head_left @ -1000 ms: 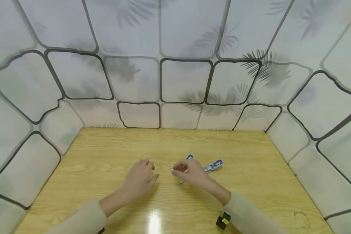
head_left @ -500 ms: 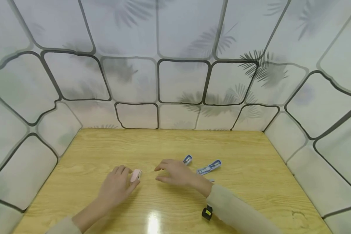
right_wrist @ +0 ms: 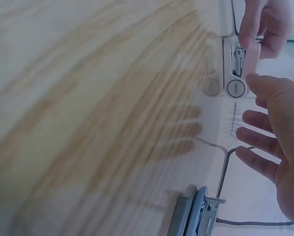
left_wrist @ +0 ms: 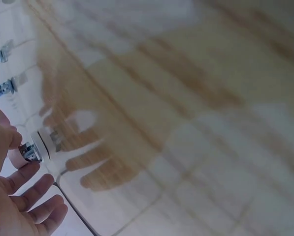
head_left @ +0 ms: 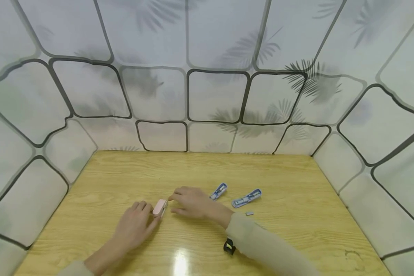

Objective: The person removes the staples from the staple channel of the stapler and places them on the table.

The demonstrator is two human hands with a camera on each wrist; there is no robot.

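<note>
A small pink and white stapler (head_left: 160, 207) stands on the table left of centre. My left hand (head_left: 132, 226) holds it between thumb and fingers; in the left wrist view its pink handle and metal staple rail (left_wrist: 29, 152) show beside the fingers. My right hand (head_left: 196, 203) is at the stapler's other side. In the right wrist view my right thumb (right_wrist: 262, 83) is at the end of the pink handle (right_wrist: 252, 59), while the other fingers extend loosely. Whether the thumb presses the handle, I cannot tell.
Two blue staplers (head_left: 246, 198) lie to the right, the nearer one (head_left: 219, 191) just behind my right hand. In front of them is a small grey strip (head_left: 250, 213), perhaps staples. Patterned fabric walls (head_left: 214, 136) enclose the wooden table (head_left: 151, 168) at back and sides.
My left hand has drawn back to the left and now grips the pink stapler. My right hand has moved left to the stapler, uncovering the blue staplers and the grey strip.
</note>
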